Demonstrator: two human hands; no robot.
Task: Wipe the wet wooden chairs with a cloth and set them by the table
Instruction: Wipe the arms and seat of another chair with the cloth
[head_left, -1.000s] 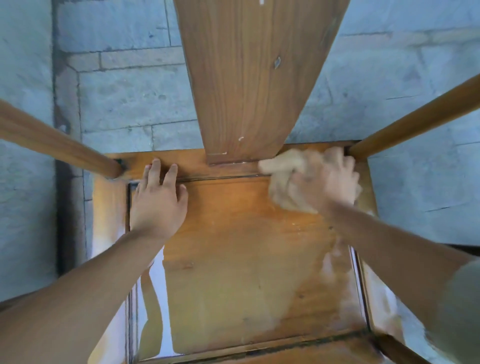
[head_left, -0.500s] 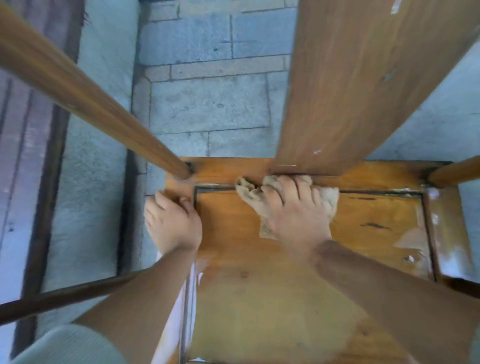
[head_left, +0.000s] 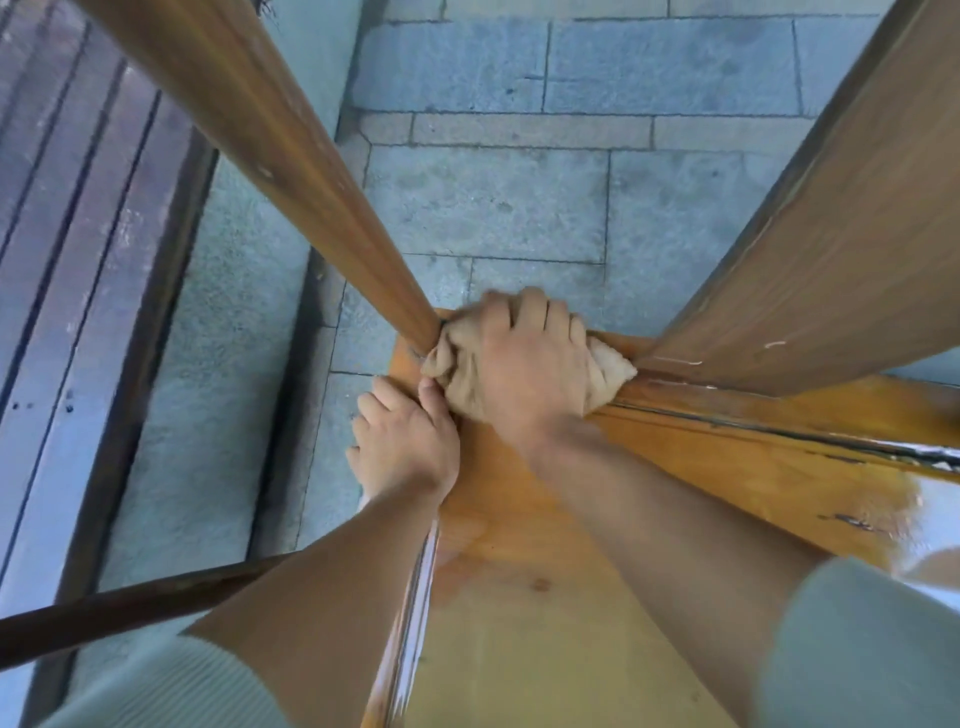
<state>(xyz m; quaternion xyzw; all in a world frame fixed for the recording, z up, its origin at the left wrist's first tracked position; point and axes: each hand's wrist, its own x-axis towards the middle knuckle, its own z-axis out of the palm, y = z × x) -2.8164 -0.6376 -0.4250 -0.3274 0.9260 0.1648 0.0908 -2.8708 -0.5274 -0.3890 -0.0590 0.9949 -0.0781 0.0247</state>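
Wooden chair (head_left: 545, 597) is filling the lower centre, seen from above, standing on grey paving (head_left: 488, 202). Seat is orange-brown and glossy, with a wet sheen showing along its left edge and at far right (paler, duller patch near the viewer). Round post (head_left: 291, 176) is rising from the seat's back-left corner; flat back splat (head_left: 831, 239) is rising at right.

Right hand (head_left: 524, 364) is lying on top of a bunched tan cloth (head_left: 608, 371), fingers curled over it, pressing it onto the seat's back-left corner right against the post's base. Cloth is sticking out on both sides of the hand, reaching the splat's foot.

Left hand (head_left: 402, 441) is resting on the seat's left edge just beside the right hand, fingers bending over the edge, thumb touching the cloth. Hands are close together. Pale sleeves are showing at both bottom corners.
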